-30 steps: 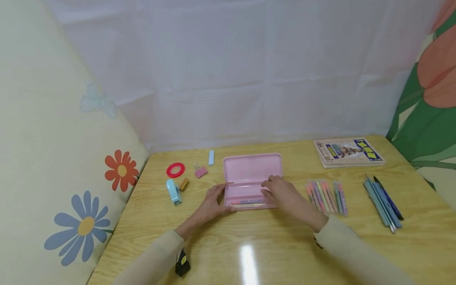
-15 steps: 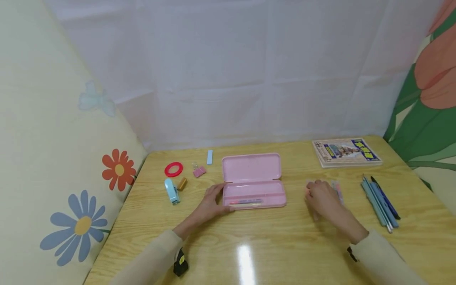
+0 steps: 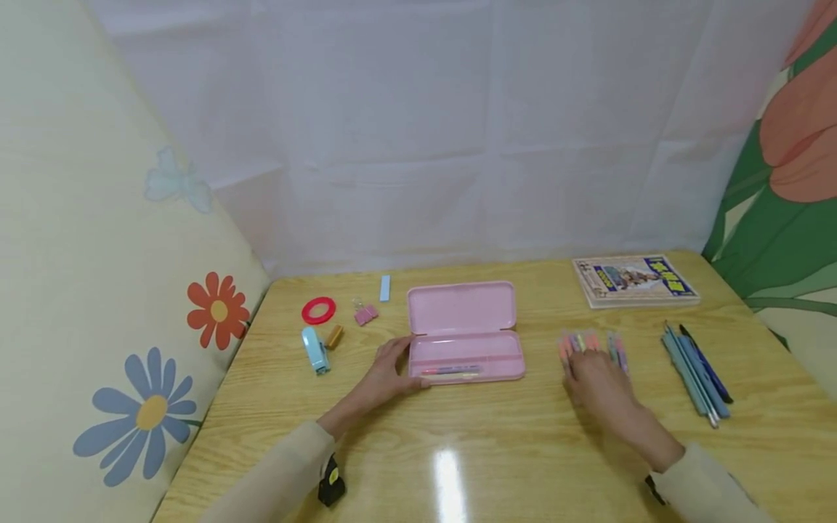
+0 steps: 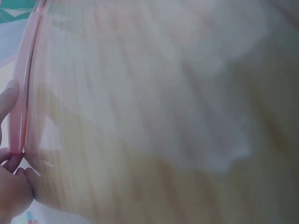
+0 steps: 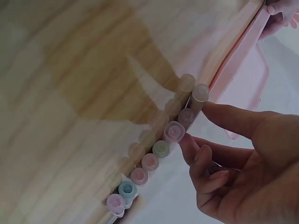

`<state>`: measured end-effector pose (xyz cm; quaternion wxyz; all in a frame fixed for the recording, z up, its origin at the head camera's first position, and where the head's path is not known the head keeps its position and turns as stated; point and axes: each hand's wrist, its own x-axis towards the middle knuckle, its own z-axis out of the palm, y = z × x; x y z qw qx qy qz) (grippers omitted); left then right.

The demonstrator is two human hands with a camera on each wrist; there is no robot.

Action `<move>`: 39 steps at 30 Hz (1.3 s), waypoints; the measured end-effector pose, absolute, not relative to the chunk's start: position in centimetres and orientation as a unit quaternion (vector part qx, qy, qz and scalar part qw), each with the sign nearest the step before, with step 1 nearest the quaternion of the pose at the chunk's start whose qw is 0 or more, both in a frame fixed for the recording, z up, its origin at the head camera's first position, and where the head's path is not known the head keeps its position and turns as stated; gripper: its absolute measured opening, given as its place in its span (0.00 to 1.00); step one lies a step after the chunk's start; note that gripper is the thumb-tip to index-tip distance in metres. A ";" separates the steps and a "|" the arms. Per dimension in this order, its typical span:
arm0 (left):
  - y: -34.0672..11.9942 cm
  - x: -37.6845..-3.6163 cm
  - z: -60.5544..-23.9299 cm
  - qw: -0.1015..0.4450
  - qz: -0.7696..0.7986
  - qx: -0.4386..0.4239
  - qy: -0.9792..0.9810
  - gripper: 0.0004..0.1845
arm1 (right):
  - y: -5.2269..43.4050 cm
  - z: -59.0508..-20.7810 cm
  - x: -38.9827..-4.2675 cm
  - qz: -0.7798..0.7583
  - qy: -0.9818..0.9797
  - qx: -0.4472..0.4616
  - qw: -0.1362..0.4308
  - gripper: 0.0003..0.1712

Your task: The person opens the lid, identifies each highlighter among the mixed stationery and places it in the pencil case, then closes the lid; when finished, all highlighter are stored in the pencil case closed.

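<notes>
On the wooden desk (image 3: 497, 450), seen from the head camera, an open pink plastic pencil case (image 3: 464, 334) lay at the middle, a few pens in its near tray. The left hand (image 3: 389, 370) rested against the case's left end, fingers loosely spread. Right of the case, the right hand (image 3: 598, 381) lay over a row of pastel-coloured marker pens (image 3: 591, 345).

From the left wrist, blurred fingertips (image 4: 14, 179) touched the pink case edge (image 4: 21, 93).

From the right wrist, the right hand's fingers (image 5: 224, 116) curled toward the row's caps (image 5: 161, 149), touching them; whether they gripped one I could not tell.
</notes>
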<state>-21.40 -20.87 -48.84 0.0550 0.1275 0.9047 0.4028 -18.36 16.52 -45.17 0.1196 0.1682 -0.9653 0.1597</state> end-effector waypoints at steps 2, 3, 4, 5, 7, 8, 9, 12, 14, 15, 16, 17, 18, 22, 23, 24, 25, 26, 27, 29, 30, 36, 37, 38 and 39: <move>-20.9 -21.4 -48.9 0.056 0.403 0.129 0.904 0.50 | 16.5 -45.3 -18.3 0.153 -0.968 0.165 0.112 0.10; -20.9 -21.4 -48.8 0.058 0.404 0.129 0.904 0.50 | 16.5 -45.3 -18.3 0.150 -0.969 0.164 0.110 0.09; -20.9 -21.4 -48.8 0.059 0.404 0.130 0.904 0.51 | 16.4 -45.4 -18.3 0.149 -0.969 0.165 0.109 0.09; -20.8 -21.4 -48.8 0.057 0.406 0.131 0.903 0.50 | 16.4 -45.4 -18.3 0.147 -0.969 0.166 0.111 0.10; -20.8 -21.4 -48.8 0.057 0.407 0.131 0.902 0.50 | 16.3 -45.5 -18.3 0.152 -0.966 0.171 0.118 0.11; -20.8 -21.4 -48.8 0.055 0.407 0.131 0.902 0.50 | 16.2 -45.6 -18.3 0.155 -0.964 0.175 0.124 0.11; -20.9 -21.4 -48.8 0.056 0.408 0.130 0.902 0.50 | 16.1 -45.6 -18.3 0.156 -0.962 0.180 0.132 0.12; -20.9 -21.5 -48.8 0.054 0.406 0.130 0.903 0.49 | 15.8 -45.6 -18.3 0.153 -0.957 0.195 0.153 0.12; -20.9 -21.5 -48.8 0.053 0.406 0.132 0.903 0.49 | 15.6 -45.6 -18.3 0.147 -0.956 0.196 0.158 0.11; -20.9 -21.5 -48.8 0.051 0.406 0.134 0.903 0.49 | 15.5 -45.7 -18.2 0.143 -0.958 0.193 0.158 0.11; -20.9 -21.5 -48.8 0.050 0.405 0.136 0.903 0.49 | 15.4 -45.7 -18.2 0.139 -0.959 0.190 0.157 0.11; -20.9 -21.5 -48.8 0.048 0.405 0.137 0.903 0.49 | 15.3 -45.7 -18.1 0.136 -0.961 0.185 0.153 0.11; -20.9 -21.5 -48.8 0.048 0.404 0.137 0.903 0.49 | 15.3 -45.7 -18.0 0.134 -0.963 0.180 0.151 0.11; -20.9 -21.5 -48.8 0.046 0.402 0.137 0.904 0.50 | 14.9 -45.7 -17.8 0.123 -0.966 0.167 0.154 0.09; -20.8 -21.5 -48.8 0.047 0.403 0.137 0.904 0.50 | 14.8 -45.8 -17.8 0.120 -0.967 0.164 0.155 0.09; -20.8 -21.5 -48.7 0.046 0.403 0.137 0.904 0.49 | 14.7 -45.8 -17.7 0.117 -0.967 0.163 0.158 0.09; -20.8 -21.5 -48.7 0.046 0.404 0.137 0.903 0.49 | 14.6 -45.8 -17.7 0.114 -0.967 0.162 0.161 0.08; -20.9 -21.5 -48.7 0.044 0.405 0.138 0.903 0.49 | 14.6 -45.8 -17.7 0.111 -0.968 0.159 0.161 0.08; -20.9 -21.5 -48.7 0.046 0.406 0.136 0.903 0.49 | 14.5 -45.8 -17.6 0.108 -0.968 0.157 0.160 0.09; -20.9 -21.5 -48.7 0.046 0.407 0.135 0.902 0.48 | 14.4 -45.8 -17.7 0.104 -0.971 0.154 0.151 0.10; -20.9 -21.5 -48.7 0.048 0.407 0.133 0.902 0.48 | 14.4 -45.8 -17.7 0.104 -0.971 0.155 0.149 0.11; -20.8 -21.4 -48.6 0.058 0.404 0.122 0.905 0.49 | 14.5 -45.9 -18.0 0.108 -0.970 0.167 0.140 0.13; -20.8 -21.4 -48.6 0.058 0.404 0.122 0.905 0.49 | 14.5 -45.9 -18.0 0.112 -0.970 0.166 0.136 0.13; -20.8 -21.4 -48.6 0.058 0.403 0.122 0.905 0.49 | 14.6 -46.0 -18.0 0.118 -0.970 0.165 0.131 0.13; -20.8 -21.4 -48.6 0.057 0.404 0.123 0.905 0.49 | 14.7 -45.9 -18.1 0.127 -0.971 0.163 0.121 0.13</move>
